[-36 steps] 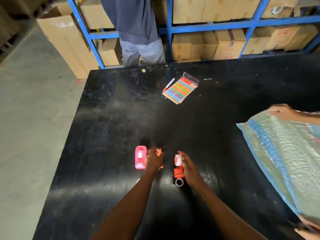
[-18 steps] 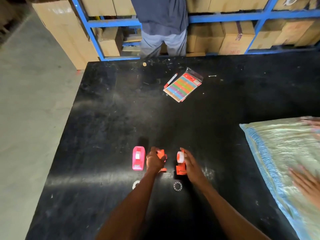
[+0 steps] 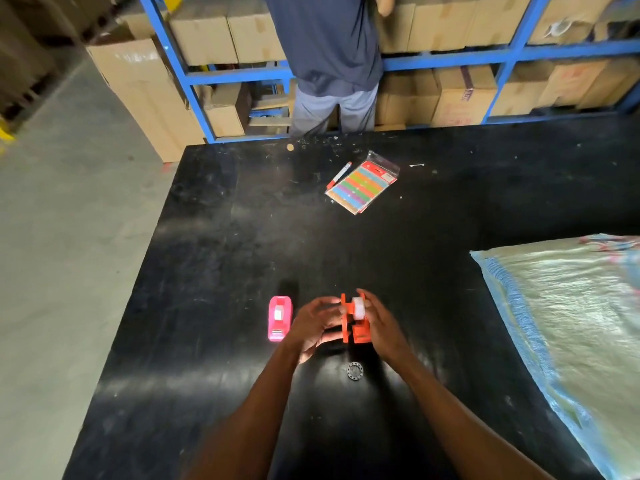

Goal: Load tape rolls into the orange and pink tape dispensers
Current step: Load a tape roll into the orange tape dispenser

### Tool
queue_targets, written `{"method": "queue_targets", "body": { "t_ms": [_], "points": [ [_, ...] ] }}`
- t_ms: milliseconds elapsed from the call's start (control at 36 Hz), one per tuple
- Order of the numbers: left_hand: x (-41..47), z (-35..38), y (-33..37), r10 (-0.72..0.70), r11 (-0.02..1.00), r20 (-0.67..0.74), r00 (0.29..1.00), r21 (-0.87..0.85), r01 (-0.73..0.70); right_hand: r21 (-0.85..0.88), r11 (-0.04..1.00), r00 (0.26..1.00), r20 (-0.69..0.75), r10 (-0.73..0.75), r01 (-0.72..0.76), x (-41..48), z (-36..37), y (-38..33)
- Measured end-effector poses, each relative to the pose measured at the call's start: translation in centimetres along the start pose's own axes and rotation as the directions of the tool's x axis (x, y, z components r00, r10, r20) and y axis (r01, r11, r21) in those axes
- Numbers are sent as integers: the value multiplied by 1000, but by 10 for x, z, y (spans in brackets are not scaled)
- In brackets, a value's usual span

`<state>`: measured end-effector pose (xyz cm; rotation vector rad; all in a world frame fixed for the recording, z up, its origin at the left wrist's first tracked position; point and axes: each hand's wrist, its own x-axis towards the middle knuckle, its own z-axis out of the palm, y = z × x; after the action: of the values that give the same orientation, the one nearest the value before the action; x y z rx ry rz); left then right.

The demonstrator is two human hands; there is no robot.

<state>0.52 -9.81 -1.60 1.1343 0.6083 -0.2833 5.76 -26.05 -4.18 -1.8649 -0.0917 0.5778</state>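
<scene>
On the black table (image 3: 225,258), a pink tape dispenser (image 3: 279,318) lies flat with a white roll inside it. Just right of it I hold the orange tape dispenser in two halves. My left hand (image 3: 313,323) grips the left orange half (image 3: 344,320). My right hand (image 3: 379,323) grips the right orange half (image 3: 361,332), and a white tape roll (image 3: 358,308) sits on it between the halves. A small dark ring-shaped tape core (image 3: 354,370) lies on the table below my hands.
A packet of coloured strips (image 3: 362,186) and a red-capped pen (image 3: 339,174) lie farther back. A large woven plastic sack (image 3: 568,323) covers the table's right side. Another person (image 3: 329,60) stands at blue shelves (image 3: 180,74) of cardboard boxes beyond the far edge.
My hands have brought the two orange halves together around the white roll. The other person's hands have left the sack, which now lies flat.
</scene>
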Motion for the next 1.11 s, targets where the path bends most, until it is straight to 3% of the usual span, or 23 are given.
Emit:
{"method": "queue_targets", "body": {
  "t_ms": [389, 861, 1111],
  "points": [
    [-29, 4, 8, 29, 997, 14, 999, -71, -28, -95, 990, 995, -21, -102, 100, -26, 2, -32],
    [-44, -7, 16, 54, 997, -52, 997, -45, -57, -25, 990, 990, 20, -139, 139, -31, 25, -47],
    [-50, -6, 14, 23, 999, 24, 999, -46, -22, -132, 975, 982, -36, -186, 180, -27, 31, -51]
  ]
}}
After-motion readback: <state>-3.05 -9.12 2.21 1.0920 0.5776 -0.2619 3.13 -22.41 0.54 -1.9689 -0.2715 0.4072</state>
